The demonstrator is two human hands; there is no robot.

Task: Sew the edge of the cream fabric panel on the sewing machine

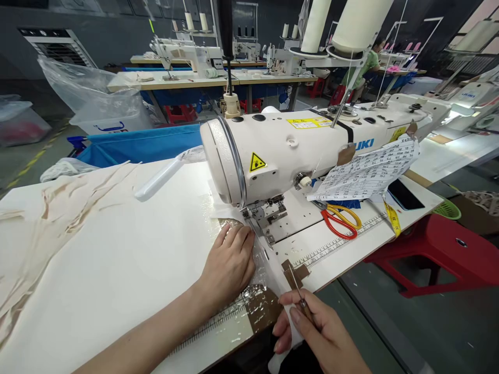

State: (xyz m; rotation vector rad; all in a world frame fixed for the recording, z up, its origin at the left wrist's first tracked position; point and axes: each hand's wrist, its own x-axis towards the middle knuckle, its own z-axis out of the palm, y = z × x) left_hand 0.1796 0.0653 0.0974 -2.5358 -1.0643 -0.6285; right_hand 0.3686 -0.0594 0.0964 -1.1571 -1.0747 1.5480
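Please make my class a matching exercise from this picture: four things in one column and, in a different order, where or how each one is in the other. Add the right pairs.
Column one
1. Slim pointed metal tool with a brown handle
2. Scissors with one red and one yellow handle
3. Red plastic stool
4. Bare left hand

Column two
A. Beside the white tabletop, lower than it
B. Back upward, close to the front end of the white sewing machine
C. Held in the bare right hand
D. Lying on the tabletop

Right pairs: 1-C, 2-D, 3-A, 4-B
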